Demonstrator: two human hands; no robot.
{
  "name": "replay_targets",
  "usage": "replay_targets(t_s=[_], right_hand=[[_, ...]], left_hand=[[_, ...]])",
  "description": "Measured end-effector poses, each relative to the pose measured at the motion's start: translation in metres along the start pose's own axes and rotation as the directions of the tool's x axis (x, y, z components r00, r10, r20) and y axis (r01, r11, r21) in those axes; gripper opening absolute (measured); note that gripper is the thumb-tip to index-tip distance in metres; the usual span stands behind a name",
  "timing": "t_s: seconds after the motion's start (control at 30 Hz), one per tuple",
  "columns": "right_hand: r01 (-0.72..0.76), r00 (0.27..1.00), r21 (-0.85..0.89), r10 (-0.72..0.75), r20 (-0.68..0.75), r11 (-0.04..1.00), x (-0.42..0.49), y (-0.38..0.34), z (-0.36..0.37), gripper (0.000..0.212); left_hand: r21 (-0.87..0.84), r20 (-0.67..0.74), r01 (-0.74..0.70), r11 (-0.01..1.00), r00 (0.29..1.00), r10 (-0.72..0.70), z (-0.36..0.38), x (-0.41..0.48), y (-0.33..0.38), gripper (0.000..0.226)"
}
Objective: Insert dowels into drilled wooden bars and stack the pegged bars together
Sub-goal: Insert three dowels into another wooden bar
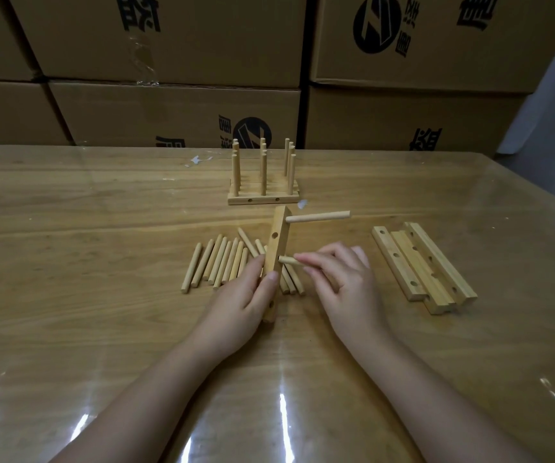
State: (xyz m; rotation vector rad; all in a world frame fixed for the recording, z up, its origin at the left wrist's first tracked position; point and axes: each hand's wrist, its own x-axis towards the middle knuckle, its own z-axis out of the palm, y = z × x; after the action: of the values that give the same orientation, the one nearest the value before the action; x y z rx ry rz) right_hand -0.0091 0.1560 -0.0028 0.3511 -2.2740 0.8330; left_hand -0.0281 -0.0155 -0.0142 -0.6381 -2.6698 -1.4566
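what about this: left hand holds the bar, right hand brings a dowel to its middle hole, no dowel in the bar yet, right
No: the head view shows one dowel already seated near the far end of the bar. The rest holds: left hand holds the bar, right hand brings a second dowel to its middle hole.

1. The left hand (pixel 242 299) grips a drilled wooden bar (pixel 277 248), with the thumb along one side and the fingers on the other.
2. The right hand (pixel 346 282), palm down, pinches a dowel (pixel 287 260) between thumb and forefinger. Its other fingers are loosely bent.
3. The bare left forearm (pixel 142 396) and right forearm (pixel 419 396) reach in from the lower edge, angling toward each other.
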Motion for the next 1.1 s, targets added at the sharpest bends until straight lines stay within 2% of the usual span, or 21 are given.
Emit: replay_targets(t_s=[0.1, 0.33, 0.5, 0.6, 0.7, 0.8, 0.87, 0.93, 1.1], right_hand=[[0.043, 0.999, -0.066, -0.045, -0.029, 0.997, 0.001, -0.003, -0.001, 0.022], [0.140, 0.982, -0.239, -0.165, -0.087, 0.961, -0.002, -0.007, 0.001, 0.016], [0.152, 0.982, -0.247, -0.175, -0.074, 0.957, -0.001, -0.006, 0.002, 0.018], [0.132, 0.986, -0.190, -0.148, -0.074, 0.973, -0.002, -0.006, 0.002, 0.025], [0.083, 0.992, 0.012, -0.082, -0.096, 0.996, -0.003, -0.007, 0.001, 0.038], [0.060, 0.990, 0.184, -0.035, -0.135, 0.981, -0.003, -0.007, 0.000, 0.039], [0.008, 0.985, 0.208, 0.028, -0.170, 0.978, -0.002, -0.005, 0.000, 0.038], [-0.053, 0.977, 0.205, 0.094, -0.192, 0.977, -0.001, -0.001, -0.002, 0.034], [-0.046, 0.970, 0.162, 0.083, -0.230, 0.986, 0.000, 0.006, -0.004, 0.026]], left_hand=[[0.038, 0.014, -0.028, 0.999, 1.000, 0.028, 0.000, -0.001, 0.002, 0.050], [0.130, 0.041, -0.056, 0.990, 0.998, 0.052, 0.001, -0.004, 0.002, 0.054], [0.156, 0.036, -0.057, 0.986, 0.998, 0.052, 0.000, -0.004, 0.002, 0.053], [0.103, 0.047, -0.045, 0.994, 0.998, 0.040, 0.000, -0.004, 0.003, 0.049], [0.005, 0.030, -0.003, 1.000, 1.000, 0.003, -0.001, -0.003, 0.002, 0.047], [-0.037, 0.018, 0.013, 0.999, 1.000, -0.013, -0.003, -0.003, 0.002, 0.036], [-0.107, 0.010, 0.044, 0.993, 0.999, -0.044, -0.004, -0.002, 0.002, 0.023], [-0.169, 0.005, 0.068, 0.983, 0.998, -0.068, -0.006, -0.002, 0.002, 0.019], [-0.202, 0.009, 0.073, 0.977, 0.997, -0.073, -0.006, 0.001, 0.003, 0.020]])
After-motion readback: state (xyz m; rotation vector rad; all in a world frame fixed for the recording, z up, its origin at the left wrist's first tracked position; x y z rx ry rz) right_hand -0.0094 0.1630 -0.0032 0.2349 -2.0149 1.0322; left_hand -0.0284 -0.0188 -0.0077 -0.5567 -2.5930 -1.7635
